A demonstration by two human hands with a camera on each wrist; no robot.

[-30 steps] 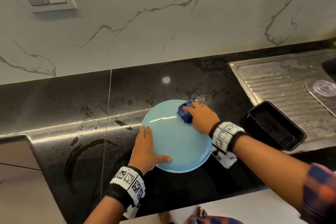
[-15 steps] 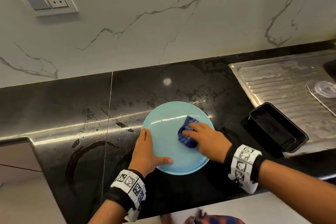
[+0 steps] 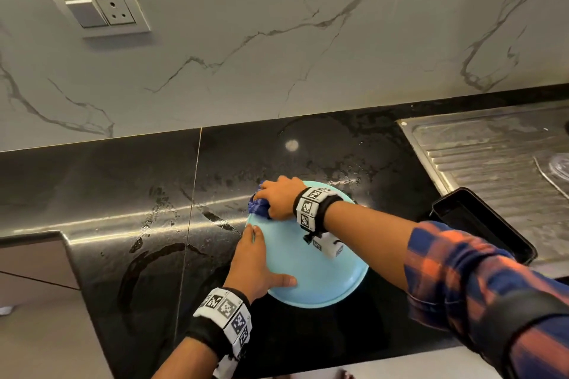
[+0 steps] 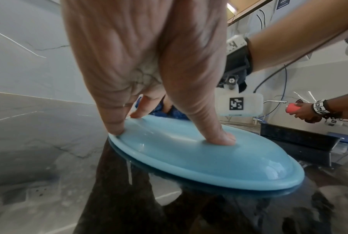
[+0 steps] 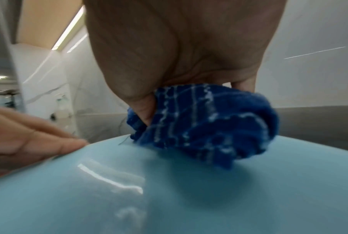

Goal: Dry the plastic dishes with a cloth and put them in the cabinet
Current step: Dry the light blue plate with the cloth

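Black plastic tray (image 3: 483, 231) by the sink drainboard (image 3: 498, 157) looks to hold nothing. Your blue plate (image 3: 311, 268) lies upside down on the dark counter (image 3: 123, 194); your left hand (image 3: 255, 264) presses it with fingers spread flat, your right hand (image 3: 278, 198) clamps the bunched blue cloth (image 5: 205, 126) at its far-left rim. Only your left wrist view catches somebody else's hand (image 4: 303, 110) holding something pink.
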